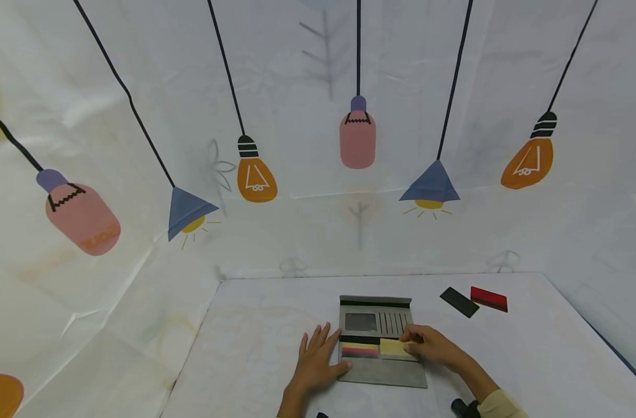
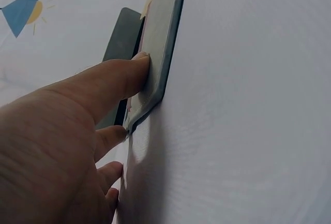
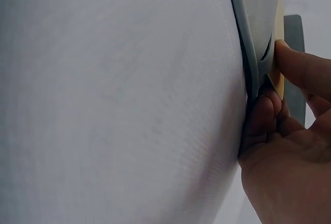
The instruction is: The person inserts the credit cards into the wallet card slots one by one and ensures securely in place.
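Observation:
A grey wallet [image 1: 383, 373] lies unfolded on the white table, with a dark window and a row of slots in its upper half. Yellow and pink-red cards [image 1: 359, 350] show in its left pocket. My left hand [image 1: 318, 363] rests at the wallet's left edge, fingers spread and thumb pressing on the lower panel. At the right pocket, my right hand [image 1: 435, 348] pinches a yellow card [image 1: 392, 347] between thumb and fingers. The right wrist view shows the thumb on the face of this card, beside the wallet's edge; its lower part is hidden in the pocket.
A black card [image 1: 459, 302] and a red card [image 1: 489, 299] with a dark band lie at the back right of the table [image 1: 265, 325]. Behind the table hangs a white sheet [image 1: 307, 232] printed with lamps. A black wrist strap [image 1: 466, 408] shows by the right sleeve.

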The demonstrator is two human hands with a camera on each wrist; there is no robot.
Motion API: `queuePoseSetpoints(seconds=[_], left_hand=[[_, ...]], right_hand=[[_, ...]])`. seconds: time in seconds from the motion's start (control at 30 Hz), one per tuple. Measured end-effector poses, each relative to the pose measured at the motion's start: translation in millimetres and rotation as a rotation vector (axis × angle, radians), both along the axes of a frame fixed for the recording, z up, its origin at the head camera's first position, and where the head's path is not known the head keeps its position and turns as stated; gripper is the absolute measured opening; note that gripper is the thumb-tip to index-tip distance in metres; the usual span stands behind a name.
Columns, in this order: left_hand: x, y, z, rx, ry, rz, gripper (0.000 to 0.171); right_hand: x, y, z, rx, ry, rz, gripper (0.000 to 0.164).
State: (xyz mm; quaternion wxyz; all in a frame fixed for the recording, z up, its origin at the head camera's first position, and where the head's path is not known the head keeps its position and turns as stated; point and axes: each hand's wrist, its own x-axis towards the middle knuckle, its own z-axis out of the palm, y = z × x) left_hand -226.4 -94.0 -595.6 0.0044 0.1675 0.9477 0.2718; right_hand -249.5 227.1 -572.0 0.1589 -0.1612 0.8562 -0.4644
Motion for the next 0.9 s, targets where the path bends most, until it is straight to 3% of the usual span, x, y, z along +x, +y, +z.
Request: queuePoseSetpoints(seconds=[0.9], left_hand=[[-1.6,1.5,-2.6,-0.015,0.0,0.011,0.074]], right_hand=[[-1.6,6.4,-2.8,-0.031,0.011,0.067,0.015]])
